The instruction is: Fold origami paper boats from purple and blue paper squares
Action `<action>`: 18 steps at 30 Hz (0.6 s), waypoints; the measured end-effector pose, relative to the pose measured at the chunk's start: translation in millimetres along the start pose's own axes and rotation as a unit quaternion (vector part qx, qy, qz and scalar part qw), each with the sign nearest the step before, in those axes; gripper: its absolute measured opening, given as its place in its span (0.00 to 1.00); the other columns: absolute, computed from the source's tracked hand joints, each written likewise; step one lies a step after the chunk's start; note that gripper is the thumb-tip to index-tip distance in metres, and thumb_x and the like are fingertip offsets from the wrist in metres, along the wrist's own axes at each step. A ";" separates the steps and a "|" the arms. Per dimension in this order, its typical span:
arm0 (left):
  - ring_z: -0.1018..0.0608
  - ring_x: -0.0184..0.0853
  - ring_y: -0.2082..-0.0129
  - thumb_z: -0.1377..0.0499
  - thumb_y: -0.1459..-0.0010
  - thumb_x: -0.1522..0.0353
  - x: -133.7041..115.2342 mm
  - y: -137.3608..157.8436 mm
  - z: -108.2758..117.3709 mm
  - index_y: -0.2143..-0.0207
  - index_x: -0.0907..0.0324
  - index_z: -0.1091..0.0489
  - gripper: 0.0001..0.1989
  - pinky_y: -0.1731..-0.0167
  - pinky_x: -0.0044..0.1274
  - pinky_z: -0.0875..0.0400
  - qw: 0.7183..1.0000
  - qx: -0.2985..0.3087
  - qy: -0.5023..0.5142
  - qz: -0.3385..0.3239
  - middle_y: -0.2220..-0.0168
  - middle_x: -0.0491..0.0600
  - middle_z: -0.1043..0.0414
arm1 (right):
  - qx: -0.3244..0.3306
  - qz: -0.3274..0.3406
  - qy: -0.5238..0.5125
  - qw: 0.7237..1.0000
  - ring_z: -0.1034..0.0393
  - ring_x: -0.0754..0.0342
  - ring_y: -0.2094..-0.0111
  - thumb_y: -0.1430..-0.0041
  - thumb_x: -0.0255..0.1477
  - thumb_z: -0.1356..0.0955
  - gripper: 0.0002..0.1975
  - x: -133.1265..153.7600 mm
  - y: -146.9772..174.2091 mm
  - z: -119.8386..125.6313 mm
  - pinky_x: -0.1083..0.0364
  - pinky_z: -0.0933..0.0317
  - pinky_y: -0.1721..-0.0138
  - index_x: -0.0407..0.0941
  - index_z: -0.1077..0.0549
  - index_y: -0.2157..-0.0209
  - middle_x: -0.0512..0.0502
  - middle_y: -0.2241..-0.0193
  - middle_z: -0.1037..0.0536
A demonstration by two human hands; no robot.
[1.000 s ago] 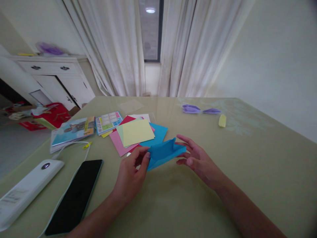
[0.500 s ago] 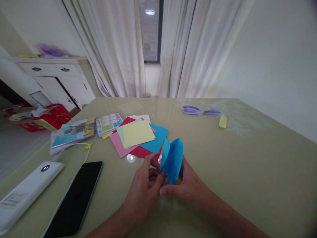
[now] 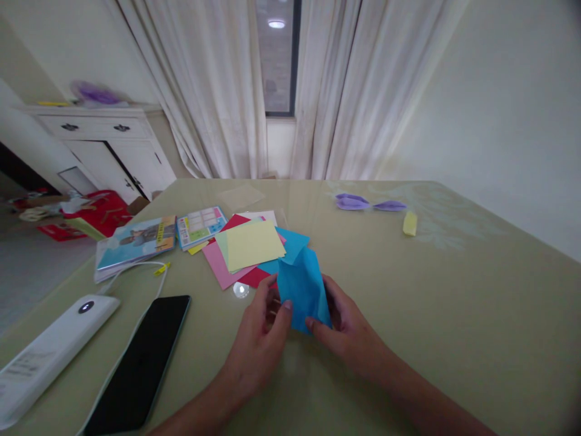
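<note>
A folded sheet of blue paper [image 3: 302, 289] stands tilted between my two hands, above the front middle of the table. My left hand [image 3: 261, 333] grips its left edge, with the thumb on the near face and the other fingers behind, partly hidden. On the right side my right hand [image 3: 347, 318] holds the lower corner, its thumb pressed on the front of the paper. The paper's upper edge is uneven, with folded layers showing. Just beyond it lies a fanned pile of coloured paper sheets [image 3: 254, 245] in yellow, pink, red and blue.
To the left lie a black phone [image 3: 140, 363], a white power bank [image 3: 57, 357] with a cable, and booklets [image 3: 136, 242]. Farther back on the right are a purple folded paper bow [image 3: 370, 203] and a small yellow folded piece [image 3: 410, 224]. Curtains hang behind the table [image 3: 454, 315].
The blue folded paper has turned so that its broad face is toward me, and it sits slightly further left. Both thumbs have moved onto its near face.
</note>
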State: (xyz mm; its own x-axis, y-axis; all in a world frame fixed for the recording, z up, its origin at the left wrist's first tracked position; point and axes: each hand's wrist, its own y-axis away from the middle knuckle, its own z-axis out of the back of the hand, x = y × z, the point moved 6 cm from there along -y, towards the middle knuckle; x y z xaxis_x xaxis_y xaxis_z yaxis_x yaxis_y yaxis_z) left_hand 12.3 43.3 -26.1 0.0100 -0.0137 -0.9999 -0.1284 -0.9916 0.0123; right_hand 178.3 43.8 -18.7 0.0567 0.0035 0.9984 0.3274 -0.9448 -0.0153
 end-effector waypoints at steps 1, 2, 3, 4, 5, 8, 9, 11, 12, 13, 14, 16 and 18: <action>0.18 0.43 0.54 0.40 0.30 0.54 -0.9 -2.8 3.3 0.37 0.55 0.35 0.25 0.58 0.32 0.21 1.000 -0.014 0.009 -0.002 0.48 0.56 0.22 | 0.003 -0.005 0.014 1.000 0.26 0.43 0.41 0.34 0.28 0.26 0.33 1.2 0.1 0.0 0.43 0.32 0.38 0.53 0.37 0.32 0.41 0.35 0.27; 0.18 0.42 0.55 0.39 0.31 0.53 -2.0 -5.9 7.2 0.38 0.55 0.34 0.25 0.59 0.31 0.21 0.999 -0.031 0.017 -0.004 0.48 0.56 0.22 | 0.003 -0.010 0.030 0.999 0.27 0.43 0.41 0.35 0.28 0.26 0.33 2.1 0.3 0.4 0.44 0.31 0.39 0.53 0.37 0.32 0.41 0.35 0.27; 0.18 0.42 0.55 0.38 0.32 0.52 -3.0 -8.9 11.1 0.39 0.56 0.33 0.27 0.60 0.30 0.21 0.999 -0.049 0.023 -0.006 0.48 0.56 0.22 | 0.002 -0.013 0.046 0.999 0.27 0.42 0.40 0.36 0.28 0.26 0.34 2.7 0.7 1.0 0.44 0.32 0.39 0.53 0.36 0.32 0.42 0.36 0.27; 0.18 0.42 0.54 0.37 0.34 0.51 -4.1 -11.8 14.8 0.39 0.56 0.32 0.28 0.60 0.30 0.21 0.998 -0.064 0.026 -0.009 0.48 0.56 0.22 | 0.001 -0.015 0.058 0.998 0.28 0.42 0.40 0.36 0.28 0.26 0.34 3.1 1.2 1.6 0.44 0.32 0.40 0.52 0.36 0.32 0.42 0.36 0.26; 0.18 0.42 0.53 0.36 0.35 0.51 -5.2 -14.2 18.0 0.39 0.56 0.32 0.29 0.59 0.30 0.21 0.997 -0.075 0.029 -0.012 0.48 0.56 0.22 | 0.000 -0.016 0.065 0.998 0.28 0.42 0.41 0.36 0.29 0.26 0.33 3.1 1.6 2.1 0.44 0.31 0.40 0.52 0.35 0.32 0.42 0.37 0.26; 0.18 0.42 0.53 0.33 0.37 0.52 -8.8 -18.7 23.9 0.40 0.56 0.31 0.29 0.55 0.30 0.23 0.995 -0.086 0.043 -0.019 0.49 0.55 0.21 | -0.008 -0.027 0.062 0.998 0.27 0.41 0.41 0.35 0.34 0.26 0.30 1.3 2.3 4.4 0.44 0.31 0.41 0.52 0.32 0.33 0.43 0.38 0.24; 0.18 0.41 0.52 0.33 0.37 0.53 -10.1 -19.3 24.4 0.40 0.56 0.30 0.29 0.54 0.30 0.23 0.995 -0.083 0.050 -0.022 0.50 0.55 0.21 | -0.016 -0.030 0.059 0.998 0.28 0.41 0.41 0.34 0.36 0.26 0.29 0.7 2.2 5.8 0.44 0.32 0.41 0.52 0.30 0.34 0.43 0.38 0.24; 0.18 0.40 0.53 0.33 0.37 0.55 -13.4 -19.6 24.0 0.41 0.55 0.29 0.26 0.55 0.29 0.24 0.995 -0.073 0.059 -0.030 0.51 0.54 0.20 | -0.036 -0.034 0.051 0.997 0.28 0.40 0.39 0.33 0.42 0.27 0.27 -0.4 1.6 8.9 0.44 0.33 0.39 0.53 0.28 0.35 0.44 0.38 0.23; 0.18 0.39 0.55 0.32 0.37 0.55 -15.1 -19.4 23.4 0.42 0.55 0.28 0.25 0.56 0.28 0.24 0.995 -0.069 0.062 -0.035 0.52 0.53 0.19 | -0.045 -0.037 0.043 0.997 0.28 0.40 0.39 0.32 0.44 0.27 0.26 -1.2 1.2 10.3 0.44 0.33 0.39 0.54 0.27 0.36 0.44 0.38 0.23; 0.18 0.39 0.56 0.32 0.37 0.56 -16.9 -19.3 22.8 0.44 0.56 0.27 0.23 0.58 0.27 0.24 0.995 -0.064 0.065 -0.040 0.54 0.52 0.18 | -0.053 -0.041 0.030 0.997 0.28 0.40 0.39 0.32 0.46 0.27 0.26 -2.2 0.8 11.5 0.44 0.32 0.39 0.54 0.26 0.37 0.44 0.38 0.23; 0.18 0.38 0.58 0.32 0.37 0.56 -18.5 -19.2 22.2 0.47 0.56 0.26 0.21 0.60 0.26 0.24 0.995 -0.059 0.068 -0.044 0.56 0.51 0.18 | -0.062 -0.046 0.013 0.997 0.27 0.40 0.40 0.33 0.48 0.27 0.27 -3.5 0.4 12.4 0.44 0.32 0.40 0.54 0.25 0.37 0.44 0.38 0.22; 0.19 0.36 0.61 0.32 0.37 0.55 -20.7 -19.2 21.6 0.53 0.57 0.24 0.17 0.62 0.25 0.24 0.995 -0.054 0.069 -0.051 0.60 0.50 0.19 | -0.079 -0.060 -0.031 0.995 0.25 0.39 0.41 0.35 0.50 0.26 0.27 -6.3 -0.3 13.7 0.43 0.31 0.40 0.53 0.23 0.39 0.43 0.39 0.21; 0.20 0.35 0.63 0.32 0.37 0.56 -21.6 -19.2 22.0 0.58 0.57 0.23 0.15 0.64 0.23 0.25 0.995 -0.054 0.063 -0.054 0.64 0.48 0.20 | -0.095 -0.083 -0.079 0.989 0.23 0.38 0.43 0.38 0.50 0.24 0.28 -9.5 -0.5 13.5 0.42 0.30 0.41 0.52 0.21 0.41 0.42 0.42 0.18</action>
State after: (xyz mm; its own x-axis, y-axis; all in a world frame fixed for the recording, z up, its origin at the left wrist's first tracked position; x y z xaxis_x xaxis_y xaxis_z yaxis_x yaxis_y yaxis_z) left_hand -7.3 65.5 -5.0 0.1428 0.0840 -0.9862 -0.0117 -0.9962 -0.0866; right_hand 190.4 48.7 -29.0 0.1678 0.2003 0.9653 0.1620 -0.9714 0.1734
